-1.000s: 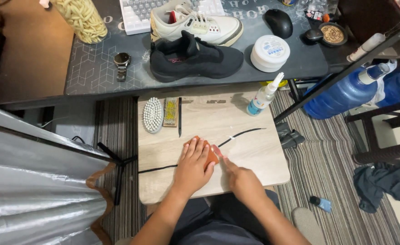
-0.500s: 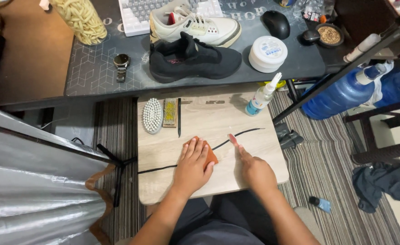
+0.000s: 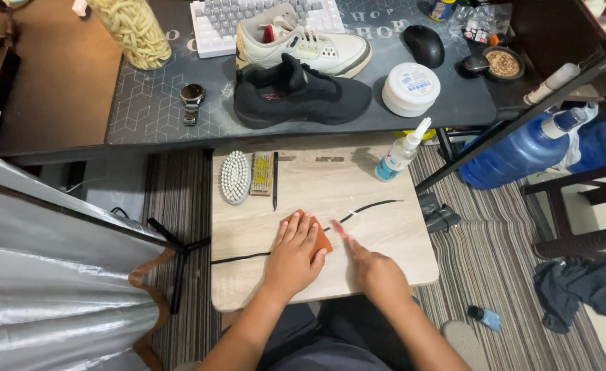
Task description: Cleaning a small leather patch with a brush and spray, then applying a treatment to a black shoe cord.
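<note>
On my lap rests a small wooden table [image 3: 385, 247] with a black shoelace [image 3: 378, 205] stretched across it. My left hand [image 3: 290, 255] lies over an orange cloth [image 3: 323, 241], fingers on top and thumb at its edge, pressing it down on the lace. My right hand [image 3: 373, 271] is blurred, just right of the cloth. Its index finger reaches toward a pale spot on the lace, and nothing shows in its grip.
At the table's back lie a white bristle brush [image 3: 235, 177], a wooden brush [image 3: 261, 173], a thin black tool [image 3: 274, 180] and a squeeze bottle [image 3: 399, 154]. The desk beyond holds a black sneaker [image 3: 296, 96], a white sneaker [image 3: 310, 45] and a white jar [image 3: 411, 88]. A blue water jug [image 3: 523, 154] stands right.
My right hand has left the spot beside the cloth and slid right and toward me along the lace. My left hand stays on the cloth.
</note>
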